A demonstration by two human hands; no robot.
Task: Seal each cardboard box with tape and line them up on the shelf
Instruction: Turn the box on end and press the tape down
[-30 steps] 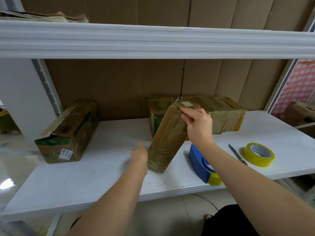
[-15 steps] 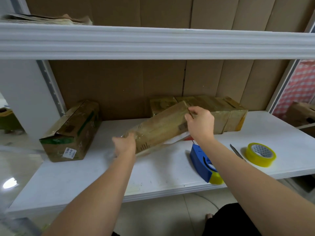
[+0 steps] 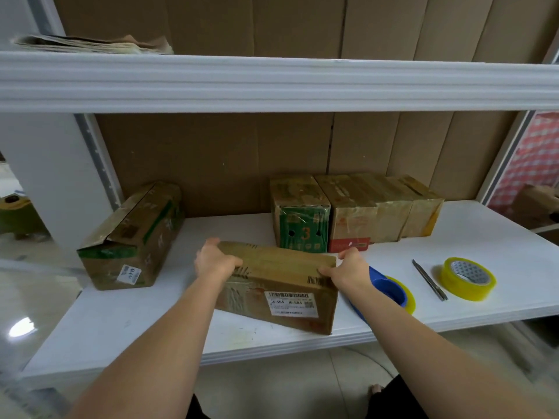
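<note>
A brown cardboard box (image 3: 281,285) with a white shipping label lies flat near the front of the white shelf (image 3: 211,337). My left hand (image 3: 216,261) grips its left end and my right hand (image 3: 348,269) grips its right end. Behind it, against the back wall, a green-fronted box (image 3: 299,219) and taped brown boxes (image 3: 381,210) stand in a row. Another box (image 3: 133,237) with a loose flap lies at the left. A blue tape dispenser (image 3: 384,293) sits just right of my right hand.
A yellow tape roll (image 3: 467,278) and a thin utility knife (image 3: 429,279) lie at the right of the shelf. An upper shelf (image 3: 272,83) overhangs, with stacked papers (image 3: 90,45) on it. White uprights frame both sides.
The box stood tilted on end a second ago. Both hands swung it down and toward me, and it now lies flat with its label facing me.
</note>
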